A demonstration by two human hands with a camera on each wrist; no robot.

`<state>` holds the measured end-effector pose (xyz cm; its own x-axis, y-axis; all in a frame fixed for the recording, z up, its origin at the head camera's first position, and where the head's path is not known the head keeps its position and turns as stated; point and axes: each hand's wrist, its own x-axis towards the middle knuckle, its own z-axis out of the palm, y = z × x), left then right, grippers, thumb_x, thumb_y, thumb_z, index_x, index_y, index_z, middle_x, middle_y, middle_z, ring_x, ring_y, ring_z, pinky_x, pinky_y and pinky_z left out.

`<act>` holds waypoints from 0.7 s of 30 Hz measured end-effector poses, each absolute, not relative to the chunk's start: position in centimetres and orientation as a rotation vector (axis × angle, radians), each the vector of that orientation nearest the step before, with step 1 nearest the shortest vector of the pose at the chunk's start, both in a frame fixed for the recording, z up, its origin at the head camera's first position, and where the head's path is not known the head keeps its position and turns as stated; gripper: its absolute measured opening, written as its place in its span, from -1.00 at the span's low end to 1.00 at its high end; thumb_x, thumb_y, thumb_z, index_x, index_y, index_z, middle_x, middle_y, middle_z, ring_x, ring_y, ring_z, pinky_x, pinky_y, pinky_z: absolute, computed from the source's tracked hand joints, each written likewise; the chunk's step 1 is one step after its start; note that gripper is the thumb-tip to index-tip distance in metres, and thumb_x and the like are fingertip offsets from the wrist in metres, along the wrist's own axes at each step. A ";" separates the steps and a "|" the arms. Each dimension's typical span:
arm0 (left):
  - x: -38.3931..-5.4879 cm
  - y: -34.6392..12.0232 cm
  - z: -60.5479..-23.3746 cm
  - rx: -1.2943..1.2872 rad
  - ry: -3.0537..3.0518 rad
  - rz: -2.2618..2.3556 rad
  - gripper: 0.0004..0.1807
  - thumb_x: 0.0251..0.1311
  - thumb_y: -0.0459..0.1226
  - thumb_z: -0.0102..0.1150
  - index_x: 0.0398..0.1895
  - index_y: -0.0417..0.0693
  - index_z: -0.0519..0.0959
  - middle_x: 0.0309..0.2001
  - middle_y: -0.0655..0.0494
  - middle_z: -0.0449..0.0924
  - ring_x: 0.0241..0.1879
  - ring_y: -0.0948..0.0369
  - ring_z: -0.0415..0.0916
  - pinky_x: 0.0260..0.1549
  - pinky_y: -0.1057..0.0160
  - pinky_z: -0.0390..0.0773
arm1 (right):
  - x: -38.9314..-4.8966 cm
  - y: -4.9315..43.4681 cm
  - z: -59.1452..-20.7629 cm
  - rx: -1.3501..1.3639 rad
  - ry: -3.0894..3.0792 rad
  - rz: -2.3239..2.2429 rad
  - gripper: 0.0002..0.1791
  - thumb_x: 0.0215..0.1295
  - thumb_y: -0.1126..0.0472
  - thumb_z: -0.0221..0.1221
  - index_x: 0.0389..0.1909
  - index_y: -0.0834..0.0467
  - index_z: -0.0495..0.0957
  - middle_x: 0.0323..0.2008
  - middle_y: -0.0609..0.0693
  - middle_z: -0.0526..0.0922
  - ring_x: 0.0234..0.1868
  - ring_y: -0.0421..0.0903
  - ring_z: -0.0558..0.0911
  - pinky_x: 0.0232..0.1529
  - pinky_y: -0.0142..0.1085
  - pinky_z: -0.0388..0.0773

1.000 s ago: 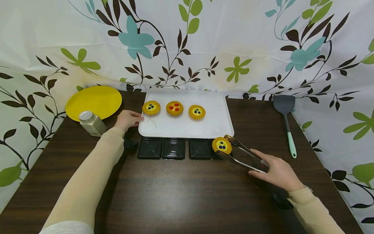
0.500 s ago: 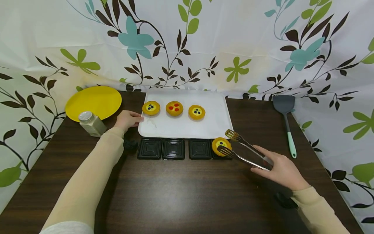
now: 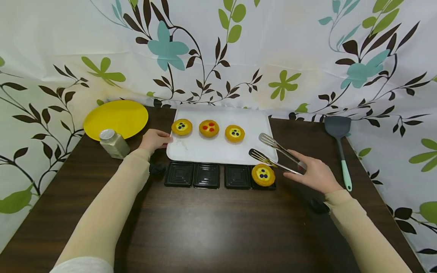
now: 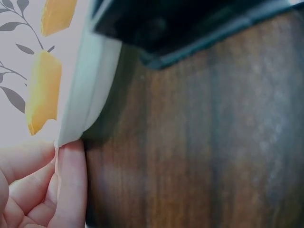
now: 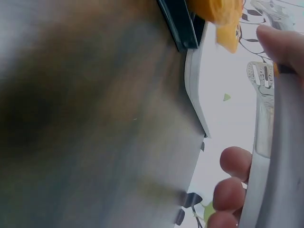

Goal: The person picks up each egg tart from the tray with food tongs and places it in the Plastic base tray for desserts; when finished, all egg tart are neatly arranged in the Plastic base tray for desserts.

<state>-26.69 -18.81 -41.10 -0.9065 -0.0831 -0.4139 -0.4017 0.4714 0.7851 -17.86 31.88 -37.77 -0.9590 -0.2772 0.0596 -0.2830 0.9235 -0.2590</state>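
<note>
Tongs (image 3: 279, 148) in right grip (image 3: 315, 174), left grip (image 3: 154, 140) pinching tray (image 3: 215, 152)

Clothing of the person, seen to either side of the white tray (image 3: 252, 119).
The left sleeve (image 3: 112, 208), left of and nearer than the tray, is long, plain and pale cream-yellow; at its end farthest from the tray it meets white fabric (image 3: 83, 266) with a curved edge. The right sleeve (image 3: 362, 231), nearer and right of the tray, matches in colour, lightly creased. Beside the tray-side end of each sleeve sits a small black attachment (image 3: 157, 169), its details indistinct.
</note>
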 end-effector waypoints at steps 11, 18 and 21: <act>-26.5 -18.7 -41.0 -0.419 2.431 1.413 -0.57 0.28 -0.28 0.15 0.16 -0.32 0.47 0.14 -0.25 0.45 0.05 -0.03 0.52 0.05 0.14 0.55 | -23.6 29.1 -38.4 0.554 -3.056 0.389 -0.07 0.00 -0.34 0.27 0.35 0.05 0.31 -0.57 -0.02 0.52 -0.54 -0.11 0.45 -0.61 -0.31 0.32; -26.3 -18.6 -40.8 -0.425 2.423 1.418 -0.58 0.28 -0.28 0.14 0.16 -0.32 0.47 0.14 -0.24 0.46 0.06 -0.04 0.52 0.06 0.14 0.54 | -25.4 27.4 -38.4 0.554 -3.099 0.372 -0.02 -0.01 -0.38 0.25 0.37 0.07 0.28 -0.59 -0.04 0.49 -0.52 -0.08 0.43 -0.59 -0.30 0.28; -26.3 -18.7 -40.8 -0.427 2.426 1.412 -0.58 0.28 -0.28 0.14 0.16 -0.31 0.48 0.13 -0.23 0.46 0.05 -0.03 0.52 0.06 0.14 0.54 | -25.7 26.8 -38.3 0.554 -3.128 0.377 -0.01 -0.02 -0.39 0.25 0.37 0.07 0.27 -0.61 -0.04 0.46 -0.52 -0.08 0.41 -0.60 -0.30 0.24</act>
<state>-26.34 -18.67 -40.78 -0.9104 -0.1027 -0.4008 -0.3992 0.4724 0.7858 -25.71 26.83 -38.33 -0.9383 -0.3453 -0.0155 -0.3318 0.9122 -0.2403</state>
